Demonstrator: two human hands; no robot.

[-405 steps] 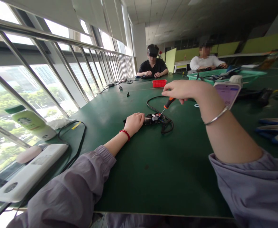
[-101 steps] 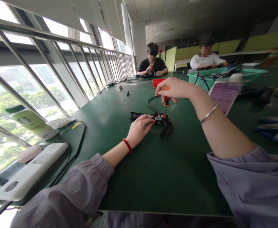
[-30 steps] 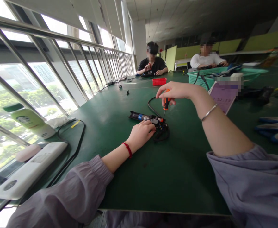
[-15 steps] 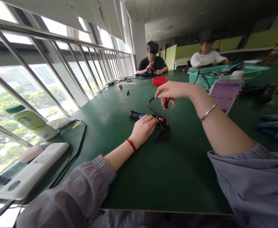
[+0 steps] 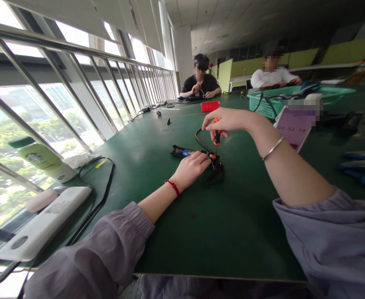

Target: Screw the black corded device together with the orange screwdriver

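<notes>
On the green table lies a black, tube-shaped device with a blue part, exposed wires and a black cord. My left hand is closed over its middle and holds it down. Above the device's right end, my right hand grips an orange-and-black screwdriver by the handle. The screwdriver stands nearly upright, its shaft pointing down at the wired end. Whether the tip sits in a screw is too small to tell. My left fingers hide part of the device.
A red tray and a green basket of parts stand farther back, near a propped timer screen. Gloves lie at right. A bottle, a white power bank and cables line the left. Two people sit beyond.
My left hand has shifted very slightly right along the device. My right hand and the screwdriver stay almost where they were.
</notes>
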